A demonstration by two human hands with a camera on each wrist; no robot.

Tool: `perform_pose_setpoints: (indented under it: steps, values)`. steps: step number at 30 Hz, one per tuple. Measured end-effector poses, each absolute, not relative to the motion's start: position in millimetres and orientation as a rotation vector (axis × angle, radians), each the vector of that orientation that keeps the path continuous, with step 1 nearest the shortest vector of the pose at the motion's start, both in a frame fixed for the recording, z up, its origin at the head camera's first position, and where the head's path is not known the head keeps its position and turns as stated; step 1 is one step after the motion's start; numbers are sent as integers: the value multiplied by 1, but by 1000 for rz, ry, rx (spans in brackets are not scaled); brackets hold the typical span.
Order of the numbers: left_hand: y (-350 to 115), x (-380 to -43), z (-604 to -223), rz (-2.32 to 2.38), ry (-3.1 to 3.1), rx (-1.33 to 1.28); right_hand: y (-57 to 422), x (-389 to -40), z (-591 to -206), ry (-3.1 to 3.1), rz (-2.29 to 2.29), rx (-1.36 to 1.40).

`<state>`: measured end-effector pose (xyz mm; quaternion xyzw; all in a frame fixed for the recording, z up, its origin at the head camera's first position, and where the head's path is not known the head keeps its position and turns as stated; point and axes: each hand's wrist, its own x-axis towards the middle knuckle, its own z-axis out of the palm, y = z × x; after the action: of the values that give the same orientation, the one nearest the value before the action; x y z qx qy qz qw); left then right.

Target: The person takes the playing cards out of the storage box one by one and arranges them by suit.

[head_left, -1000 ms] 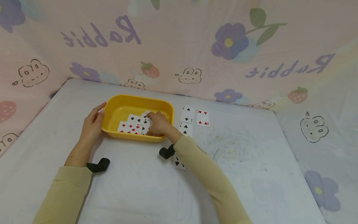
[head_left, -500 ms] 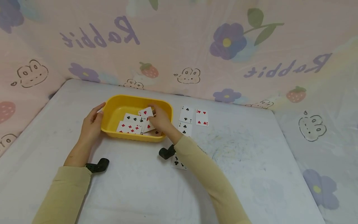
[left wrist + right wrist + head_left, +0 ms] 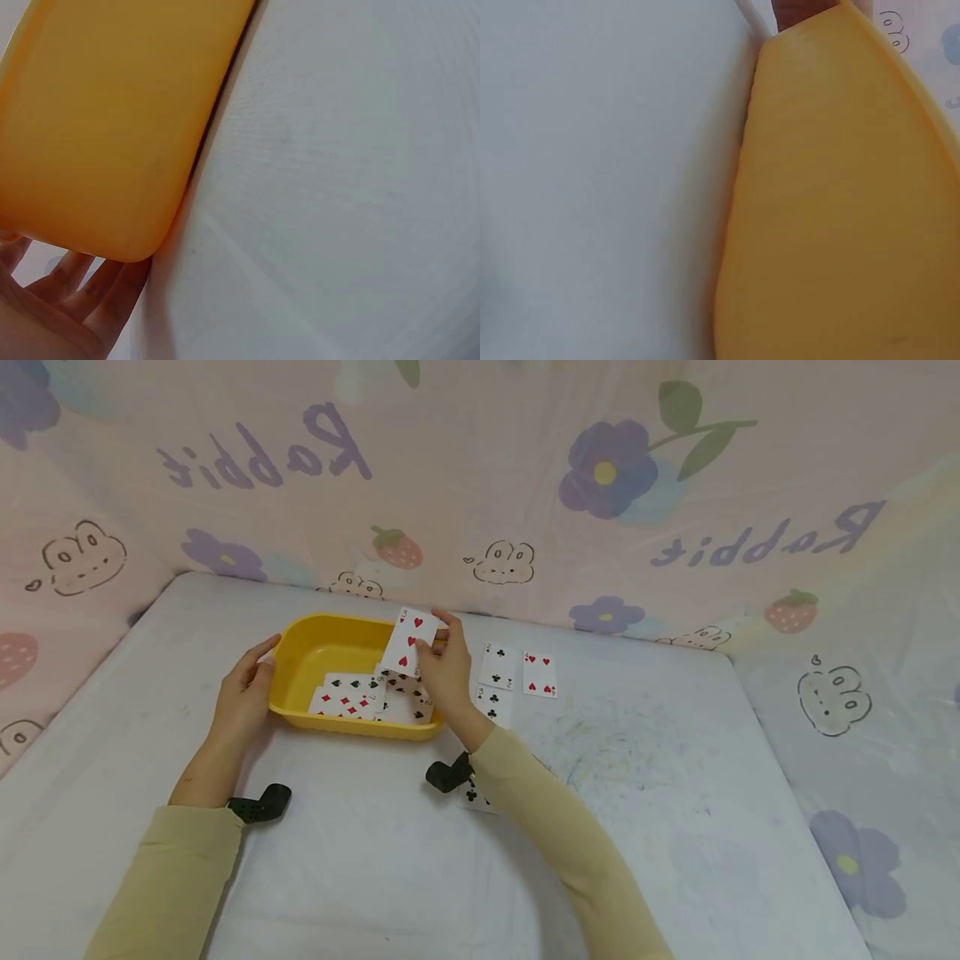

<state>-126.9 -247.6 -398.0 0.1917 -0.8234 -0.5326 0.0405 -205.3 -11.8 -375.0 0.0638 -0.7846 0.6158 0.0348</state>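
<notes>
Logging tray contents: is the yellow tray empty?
Not empty: in the head view, face-up playing cards lie inside the yellow tray.

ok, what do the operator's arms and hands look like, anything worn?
Left hand and right hand: both ungloved. Left sleeve and right sleeve: long, plain pale yellow-beige. Left wrist device and right wrist device: black, angled, round-ended. No cables visible.
</notes>
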Motion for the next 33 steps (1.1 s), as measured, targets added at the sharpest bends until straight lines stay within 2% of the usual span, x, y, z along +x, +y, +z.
perform_pose_setpoints:
  steps: [9, 33]
  values:
    - [-247, -126, -401, -1603, -2541, 556, 24, -203, -373, -2301, 2012, 158]
    - [-248, -129, -400, -1610, -2543, 591, 126, -192, -391, -2472, 1812, 92]
